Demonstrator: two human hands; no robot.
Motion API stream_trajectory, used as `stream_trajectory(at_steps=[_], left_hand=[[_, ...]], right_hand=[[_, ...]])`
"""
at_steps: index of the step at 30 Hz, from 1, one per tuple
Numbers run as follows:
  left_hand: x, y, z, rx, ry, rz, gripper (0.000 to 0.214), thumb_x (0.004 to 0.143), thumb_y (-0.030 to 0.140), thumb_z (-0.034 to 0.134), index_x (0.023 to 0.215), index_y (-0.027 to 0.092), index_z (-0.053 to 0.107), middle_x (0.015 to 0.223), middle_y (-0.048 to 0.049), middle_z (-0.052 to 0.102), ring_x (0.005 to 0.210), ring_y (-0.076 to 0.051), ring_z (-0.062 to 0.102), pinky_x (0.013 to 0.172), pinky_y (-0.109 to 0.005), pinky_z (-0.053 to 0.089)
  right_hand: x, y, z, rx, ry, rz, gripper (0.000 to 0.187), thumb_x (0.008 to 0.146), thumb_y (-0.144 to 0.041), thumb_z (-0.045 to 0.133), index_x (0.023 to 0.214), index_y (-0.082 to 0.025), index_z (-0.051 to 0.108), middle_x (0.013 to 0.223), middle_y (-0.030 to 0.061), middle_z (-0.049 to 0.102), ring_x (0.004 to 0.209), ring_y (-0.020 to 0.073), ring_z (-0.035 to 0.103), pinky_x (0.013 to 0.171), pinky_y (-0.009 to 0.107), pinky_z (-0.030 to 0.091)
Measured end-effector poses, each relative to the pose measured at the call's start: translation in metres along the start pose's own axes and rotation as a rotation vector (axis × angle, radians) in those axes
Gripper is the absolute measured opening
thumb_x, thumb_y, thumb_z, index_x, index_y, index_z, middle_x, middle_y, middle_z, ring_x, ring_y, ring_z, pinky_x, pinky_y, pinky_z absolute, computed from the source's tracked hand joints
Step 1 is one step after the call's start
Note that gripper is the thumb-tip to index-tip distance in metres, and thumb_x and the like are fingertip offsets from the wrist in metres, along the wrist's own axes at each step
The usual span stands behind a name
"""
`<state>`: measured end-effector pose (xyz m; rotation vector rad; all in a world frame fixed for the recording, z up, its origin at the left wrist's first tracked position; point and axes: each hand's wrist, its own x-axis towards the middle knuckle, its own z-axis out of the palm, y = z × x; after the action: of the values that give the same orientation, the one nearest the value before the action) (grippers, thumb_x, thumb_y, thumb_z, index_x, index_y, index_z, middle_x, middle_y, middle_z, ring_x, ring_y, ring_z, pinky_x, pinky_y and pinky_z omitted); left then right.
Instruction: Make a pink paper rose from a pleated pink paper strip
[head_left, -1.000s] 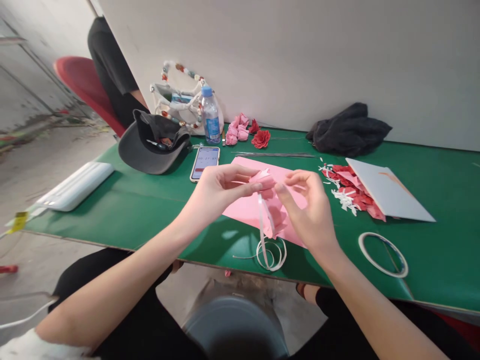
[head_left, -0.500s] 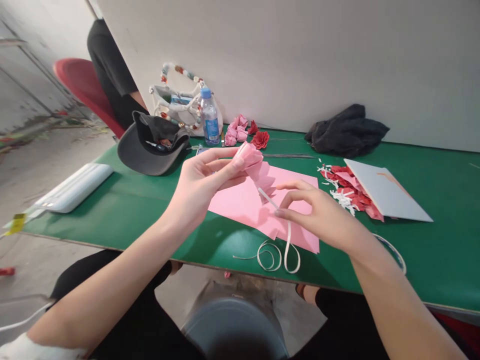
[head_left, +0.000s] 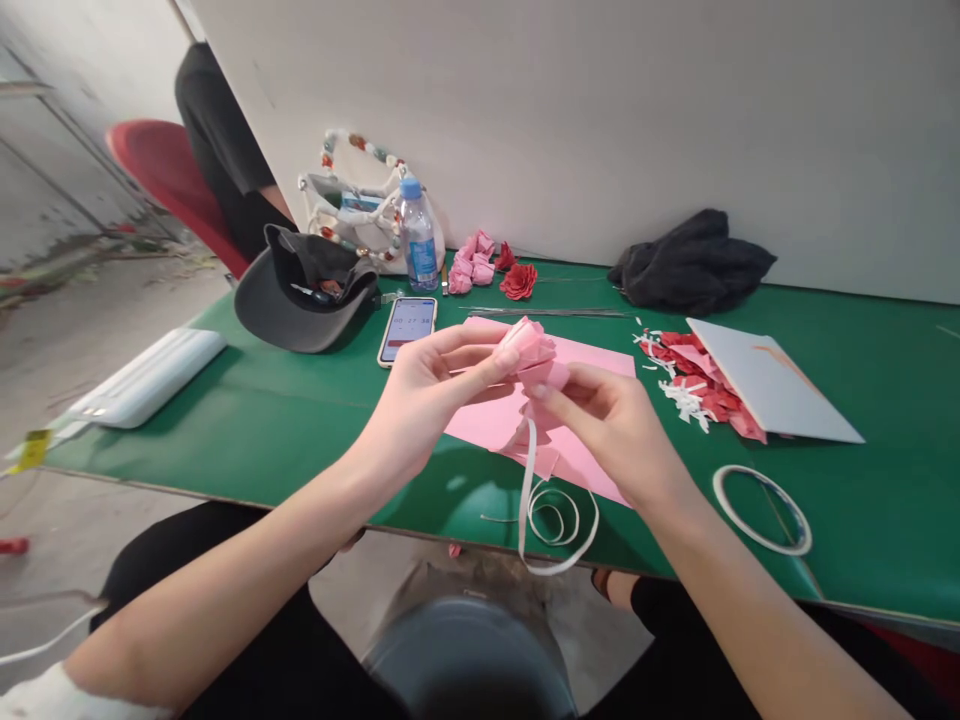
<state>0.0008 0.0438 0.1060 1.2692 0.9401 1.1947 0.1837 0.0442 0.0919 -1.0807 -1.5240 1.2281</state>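
Note:
My left hand (head_left: 457,385) grips a partly layered pink paper flower (head_left: 531,342) between thumb and fingers. From the other side, my right hand (head_left: 600,405) pinches a loose pink petal strip at the flower's lower part. A narrow white double-sided tape strip (head_left: 531,470) hangs from the flower beneath my right thumb and loops down over the table edge; its upper end is hidden. Below my hands lie pink paper sheets (head_left: 600,475). Beside the hanging strip rests a thin white curl (head_left: 555,510) on the green table (head_left: 315,400).
A tape roll (head_left: 802,535) lies at right, near paper scraps (head_left: 712,395) and a white board (head_left: 780,385). Behind are finished paper flowers (head_left: 472,262), wires (head_left: 555,313), a phone (head_left: 407,328), a bottle (head_left: 418,235), a cap (head_left: 300,295) and black cloth (head_left: 690,262). Another person's sleeve (head_left: 221,120) shows at left.
My right hand has moved left and up from holding the tape strip apart to pinching the flower's petal. The flower has shifted right and down, uncovering the phone; the tape roll now shows fully.

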Motion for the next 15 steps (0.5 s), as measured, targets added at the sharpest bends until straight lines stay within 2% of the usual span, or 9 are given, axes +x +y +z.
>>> stream_trajectory(at_steps=[4, 8, 15], left_hand=[[0.0015, -0.0024, -0.0005, 0.009, -0.007, 0.007, 0.024, 0.085, 0.037, 0.074, 0.104, 0.022, 0.073, 0.102, -0.005, 0.079, 0.095, -0.021, 0.074, 0.084, -0.029, 0.059], [0.0006, -0.0019, 0.0025, 0.046, 0.006, 0.026, 0.027, 0.084, 0.041, 0.074, 0.104, 0.022, 0.074, 0.103, -0.0055, 0.078, 0.095, -0.022, 0.074, 0.084, -0.03, 0.059], [-0.0015, -0.0039, 0.0054, 0.027, -0.011, 0.051, 0.025, 0.084, 0.04, 0.075, 0.102, 0.022, 0.074, 0.101, -0.0042, 0.079, 0.093, -0.022, 0.074, 0.08, -0.03, 0.06]], right_hand=[[-0.0021, 0.0039, 0.0037, -0.056, 0.034, -0.046, 0.019, 0.087, -0.039, 0.07, 0.09, -0.02, 0.074, 0.087, 0.0035, 0.073, 0.081, 0.0201, 0.069, 0.08, 0.036, 0.057], [-0.0045, 0.0013, 0.0033, -0.131, 0.035, -0.056, 0.021, 0.089, -0.039, 0.066, 0.081, -0.019, 0.071, 0.076, 0.0033, 0.07, 0.076, 0.0202, 0.067, 0.08, 0.038, 0.056], [-0.0053, 0.0026, 0.0071, -0.065, -0.007, -0.011, 0.021, 0.09, -0.04, 0.065, 0.081, -0.02, 0.069, 0.079, 0.0044, 0.069, 0.084, 0.0223, 0.068, 0.086, 0.04, 0.055]])
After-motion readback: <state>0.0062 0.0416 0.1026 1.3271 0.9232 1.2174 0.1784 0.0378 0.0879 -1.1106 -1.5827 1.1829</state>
